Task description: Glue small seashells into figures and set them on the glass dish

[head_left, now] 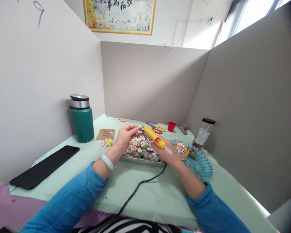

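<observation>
My right hand [165,150] is wrapped around a yellow hot glue gun [153,136], and a clear glue stick [168,150] sticks out of its rear end. The gun's nozzle points up and left, close to the fingertips of my left hand [126,134]. Those fingers are pinched on a small whitish piece [140,127], too small to name, right at the nozzle. Under both hands lies a shallow metal tray [143,160] filled with many small mixed pieces [142,152] that look like buttons and stones. My hands partly hide it.
A blue glass plate [205,165] with decorated flowers stands right, near a black-lidded jar [203,132]. Scissors [160,129] and a red cup [171,126] lie behind. Left are a green bottle [81,121], black phone-like slab [46,165], cardboard piece [105,134] and flower [107,142]. A black cord [138,186] crosses the front.
</observation>
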Available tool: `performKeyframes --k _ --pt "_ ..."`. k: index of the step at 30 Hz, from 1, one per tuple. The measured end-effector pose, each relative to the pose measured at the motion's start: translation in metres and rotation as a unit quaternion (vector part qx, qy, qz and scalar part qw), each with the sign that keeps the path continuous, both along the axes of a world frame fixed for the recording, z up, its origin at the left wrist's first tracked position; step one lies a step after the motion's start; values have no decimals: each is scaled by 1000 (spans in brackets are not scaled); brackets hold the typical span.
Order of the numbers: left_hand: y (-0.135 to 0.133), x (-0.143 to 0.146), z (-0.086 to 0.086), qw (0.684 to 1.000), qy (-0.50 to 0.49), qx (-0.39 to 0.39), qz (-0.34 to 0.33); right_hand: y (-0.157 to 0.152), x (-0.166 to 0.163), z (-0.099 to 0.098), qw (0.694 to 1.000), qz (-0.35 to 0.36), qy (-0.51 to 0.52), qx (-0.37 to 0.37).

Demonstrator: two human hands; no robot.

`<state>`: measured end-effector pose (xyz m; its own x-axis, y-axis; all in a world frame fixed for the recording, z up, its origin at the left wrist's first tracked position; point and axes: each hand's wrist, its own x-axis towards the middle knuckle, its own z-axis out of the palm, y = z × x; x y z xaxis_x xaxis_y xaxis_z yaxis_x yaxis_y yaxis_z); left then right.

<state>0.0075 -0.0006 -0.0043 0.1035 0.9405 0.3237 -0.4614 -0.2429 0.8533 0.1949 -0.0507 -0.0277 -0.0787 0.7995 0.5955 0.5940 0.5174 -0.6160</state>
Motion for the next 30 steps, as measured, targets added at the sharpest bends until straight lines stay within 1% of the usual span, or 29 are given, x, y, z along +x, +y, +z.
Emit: performKeyframes --k 5,7,11,13,19,24,30 --pt "1 0 -1 1000 -6 6 -4 -2 -1 1 999 39 -16 -1" --pt "1 0 0 1000 -4 6 -4 -1 -1 1 999 34 -17 2" --pt "-1 0 2 1000 -1 2 2 2 1 -1 1000 -6 11 10" --pt "-1 0 2 1000 -5 1 4 3 1 -2 1000 -13 21 8" --pt "1 0 -1 1000 -4 7 -7 0 0 0 1000 11 -5 -1" --pt "0 0 0 1000 -9 10 -8 -1 0 0 999 34 -1 -7" --pt "-1 -1 1 1000 -15 8 -6 1 0 1 1000 -15 24 1"
